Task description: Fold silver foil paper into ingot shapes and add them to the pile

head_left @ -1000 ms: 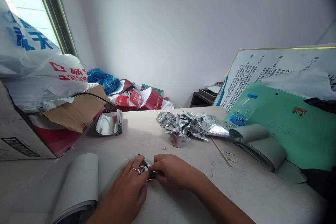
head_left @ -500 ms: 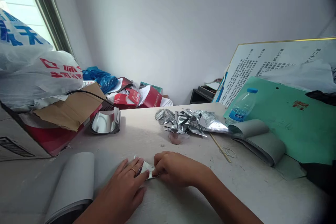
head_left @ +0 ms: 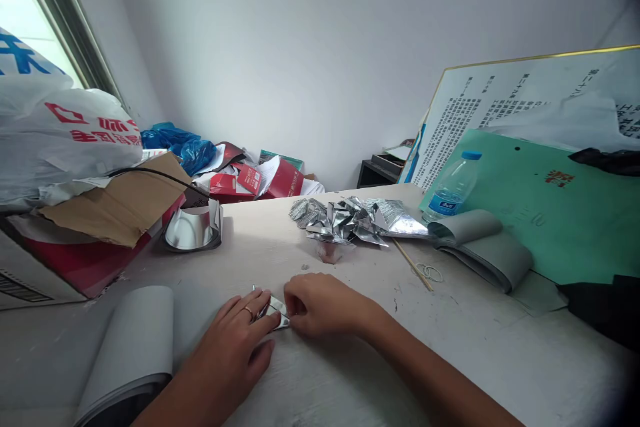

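Note:
A small piece of folded silver foil (head_left: 276, 310) lies on the white table (head_left: 260, 233) at the lower middle. My left hand (head_left: 235, 337), wearing a ring, rests on its left side, fingers stretched out flat and pressing it down. Against the foil's right end, my right hand (head_left: 320, 307) is closed with bent fingers; the fingertips are partly hidden, and they seem to pinch the edge. Beyond the hands sits a pile of folded silver foil pieces (head_left: 350, 221), with a clear plastic bag (head_left: 333, 252) at its near edge.
On the left are a grey roll (head_left: 133, 340), a silver foil roll (head_left: 193, 228), a cardboard box (head_left: 120, 207) and white plastic bags (head_left: 70, 140). To the right are a thin stick (head_left: 413, 265), rubber bands (head_left: 429, 272), a grey folded sheet (head_left: 485, 250), a water bottle (head_left: 453, 187) and a green board (head_left: 545, 213).
The whole view has shifted slightly as the head turned. My right fingers have curled in more at the foil's right end. My left hand keeps its place on the foil.

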`<move>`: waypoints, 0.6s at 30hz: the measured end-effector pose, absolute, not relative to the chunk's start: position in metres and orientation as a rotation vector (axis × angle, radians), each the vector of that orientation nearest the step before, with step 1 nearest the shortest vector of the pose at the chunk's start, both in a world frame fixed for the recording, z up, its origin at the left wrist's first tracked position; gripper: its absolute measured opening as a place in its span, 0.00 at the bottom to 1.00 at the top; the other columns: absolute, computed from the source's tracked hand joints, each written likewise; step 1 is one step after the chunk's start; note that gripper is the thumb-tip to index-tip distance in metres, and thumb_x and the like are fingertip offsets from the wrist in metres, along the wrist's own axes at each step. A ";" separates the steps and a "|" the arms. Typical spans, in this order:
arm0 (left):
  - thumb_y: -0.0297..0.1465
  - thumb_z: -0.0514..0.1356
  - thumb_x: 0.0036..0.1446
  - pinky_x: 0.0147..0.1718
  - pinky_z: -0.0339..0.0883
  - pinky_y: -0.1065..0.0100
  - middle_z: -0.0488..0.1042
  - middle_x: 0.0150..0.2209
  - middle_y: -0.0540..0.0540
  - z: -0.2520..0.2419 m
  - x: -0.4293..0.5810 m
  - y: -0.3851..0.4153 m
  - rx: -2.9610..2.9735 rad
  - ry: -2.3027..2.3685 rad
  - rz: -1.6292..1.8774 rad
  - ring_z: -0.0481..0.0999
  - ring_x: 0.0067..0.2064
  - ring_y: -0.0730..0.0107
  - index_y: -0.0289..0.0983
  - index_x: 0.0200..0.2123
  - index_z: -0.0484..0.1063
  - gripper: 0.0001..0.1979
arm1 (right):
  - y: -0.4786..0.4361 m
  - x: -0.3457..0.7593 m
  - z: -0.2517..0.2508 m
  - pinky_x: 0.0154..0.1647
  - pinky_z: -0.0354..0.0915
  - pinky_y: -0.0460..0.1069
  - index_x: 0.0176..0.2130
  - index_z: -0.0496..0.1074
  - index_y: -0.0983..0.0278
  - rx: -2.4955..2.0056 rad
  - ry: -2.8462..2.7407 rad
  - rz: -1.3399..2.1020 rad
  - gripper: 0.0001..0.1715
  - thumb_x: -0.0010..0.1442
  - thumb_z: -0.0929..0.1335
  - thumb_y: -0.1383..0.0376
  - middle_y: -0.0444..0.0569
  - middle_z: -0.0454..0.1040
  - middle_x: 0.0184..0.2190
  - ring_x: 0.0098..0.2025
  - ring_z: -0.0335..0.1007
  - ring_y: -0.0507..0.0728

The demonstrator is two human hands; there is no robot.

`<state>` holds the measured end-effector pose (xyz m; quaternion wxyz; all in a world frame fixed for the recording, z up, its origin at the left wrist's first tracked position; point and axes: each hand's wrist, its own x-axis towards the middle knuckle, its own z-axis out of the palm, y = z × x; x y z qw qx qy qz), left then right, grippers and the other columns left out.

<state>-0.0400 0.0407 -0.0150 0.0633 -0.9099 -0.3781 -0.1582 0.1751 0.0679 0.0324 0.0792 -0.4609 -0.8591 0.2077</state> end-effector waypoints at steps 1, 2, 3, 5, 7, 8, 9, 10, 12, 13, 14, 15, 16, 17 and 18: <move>0.26 0.55 0.58 0.54 0.71 0.44 0.73 0.58 0.43 -0.016 -0.040 0.041 -2.744 -1.146 -0.495 0.72 0.59 0.51 0.45 0.49 0.74 0.18 | 0.067 0.172 0.028 0.31 0.50 0.45 0.34 0.72 0.64 -1.381 -2.549 0.548 0.09 0.54 0.67 0.62 0.46 0.76 0.35 0.36 0.66 0.52; 0.26 0.55 0.59 0.55 0.71 0.44 0.72 0.58 0.43 -0.018 -0.040 0.041 -2.741 -1.152 -0.510 0.72 0.59 0.51 0.45 0.51 0.73 0.18 | 0.067 0.169 0.025 0.31 0.48 0.45 0.36 0.71 0.64 -1.384 -2.530 0.495 0.10 0.56 0.67 0.59 0.46 0.75 0.37 0.36 0.65 0.52; 0.26 0.54 0.60 0.56 0.69 0.43 0.72 0.59 0.44 -0.021 -0.039 0.041 -2.740 -1.163 -0.525 0.71 0.60 0.52 0.45 0.53 0.72 0.19 | 0.065 0.167 0.021 0.31 0.47 0.46 0.38 0.71 0.63 -1.383 -2.521 0.460 0.12 0.58 0.66 0.58 0.47 0.74 0.39 0.37 0.65 0.52; 0.27 0.53 0.61 0.59 0.65 0.44 0.70 0.61 0.45 -0.027 -0.039 0.041 -2.746 -1.202 -0.546 0.68 0.63 0.53 0.45 0.56 0.70 0.21 | 0.063 0.165 0.017 0.31 0.46 0.46 0.42 0.70 0.63 -1.359 -2.552 0.417 0.12 0.61 0.65 0.60 0.48 0.72 0.43 0.37 0.65 0.52; 0.27 0.52 0.62 0.62 0.62 0.45 0.67 0.63 0.46 -0.032 -0.039 0.042 -2.766 -1.248 -0.546 0.65 0.65 0.55 0.44 0.58 0.67 0.22 | 0.062 0.165 0.016 0.31 0.46 0.46 0.44 0.69 0.63 -1.336 -2.596 0.387 0.11 0.62 0.64 0.62 0.49 0.71 0.44 0.37 0.66 0.52; 0.27 0.51 0.63 0.63 0.60 0.46 0.65 0.64 0.46 -0.034 -0.040 0.042 -2.777 -1.272 -0.542 0.63 0.66 0.56 0.44 0.60 0.66 0.22 | 0.063 0.166 0.017 0.32 0.47 0.46 0.45 0.69 0.63 -1.317 -2.615 0.376 0.11 0.62 0.64 0.63 0.49 0.71 0.44 0.37 0.66 0.52; 0.28 0.51 0.64 0.65 0.58 0.46 0.63 0.65 0.46 -0.035 -0.040 0.043 -2.788 -1.293 -0.535 0.61 0.67 0.56 0.44 0.61 0.65 0.22 | 0.064 0.168 0.017 0.32 0.48 0.46 0.45 0.69 0.62 -1.292 -2.633 0.378 0.12 0.62 0.64 0.62 0.49 0.71 0.44 0.38 0.66 0.52; 0.29 0.51 0.65 0.65 0.56 0.47 0.61 0.67 0.46 -0.036 -0.041 0.043 -2.803 -1.307 -0.520 0.58 0.68 0.56 0.44 0.62 0.64 0.22 | 0.066 0.170 0.018 0.33 0.49 0.46 0.46 0.70 0.61 -1.257 -2.646 0.388 0.13 0.62 0.66 0.60 0.48 0.70 0.44 0.39 0.67 0.53; 0.32 0.51 0.67 0.66 0.53 0.46 0.55 0.69 0.46 -0.035 -0.042 0.044 -2.833 -1.329 -0.472 0.53 0.70 0.55 0.46 0.65 0.60 0.24 | 0.072 0.176 0.019 0.35 0.53 0.46 0.48 0.71 0.59 -1.188 -2.665 0.448 0.19 0.60 0.69 0.53 0.47 0.70 0.45 0.42 0.68 0.54; 0.33 0.51 0.67 0.67 0.52 0.46 0.52 0.70 0.47 -0.034 -0.043 0.044 -2.844 -1.341 -0.443 0.51 0.71 0.55 0.47 0.67 0.56 0.26 | 0.075 0.179 0.019 0.37 0.54 0.46 0.48 0.71 0.58 -1.181 -2.651 0.471 0.19 0.61 0.69 0.52 0.46 0.70 0.46 0.43 0.68 0.53; 0.34 0.52 0.67 0.67 0.52 0.46 0.49 0.71 0.47 -0.034 -0.044 0.044 -2.847 -1.355 -0.420 0.50 0.71 0.54 0.49 0.69 0.53 0.28 | 0.077 0.182 0.019 0.38 0.55 0.46 0.48 0.72 0.57 -1.187 -2.635 0.486 0.17 0.61 0.69 0.54 0.45 0.70 0.47 0.44 0.69 0.53; 0.34 0.52 0.67 0.66 0.52 0.46 0.47 0.72 0.47 -0.033 -0.044 0.044 -2.840 -1.372 -0.413 0.49 0.71 0.53 0.50 0.70 0.50 0.30 | 0.080 0.184 0.018 0.39 0.56 0.46 0.48 0.73 0.56 -1.201 -2.613 0.488 0.15 0.62 0.68 0.56 0.45 0.70 0.47 0.44 0.69 0.53; 0.34 0.52 0.67 0.66 0.53 0.46 0.45 0.72 0.47 -0.033 -0.045 0.044 -2.827 -1.385 -0.422 0.48 0.72 0.53 0.51 0.70 0.47 0.31 | 0.082 0.186 0.017 0.40 0.57 0.45 0.48 0.74 0.56 -1.210 -2.594 0.489 0.14 0.63 0.68 0.58 0.45 0.70 0.47 0.44 0.69 0.52; 0.34 0.53 0.67 0.66 0.53 0.46 0.44 0.72 0.47 -0.033 -0.046 0.044 -2.813 -1.392 -0.444 0.47 0.72 0.52 0.51 0.71 0.45 0.32 | 0.084 0.187 0.016 0.41 0.57 0.45 0.48 0.74 0.56 -1.211 -2.581 0.490 0.13 0.63 0.68 0.59 0.45 0.71 0.47 0.44 0.69 0.52; 0.34 0.53 0.66 0.66 0.54 0.46 0.43 0.72 0.47 -0.034 -0.047 0.044 -2.801 -1.394 -0.468 0.46 0.72 0.52 0.51 0.71 0.44 0.33 | 0.085 0.188 0.015 0.41 0.58 0.45 0.48 0.75 0.56 -1.209 -2.576 0.487 0.13 0.63 0.68 0.60 0.45 0.71 0.47 0.44 0.70 0.51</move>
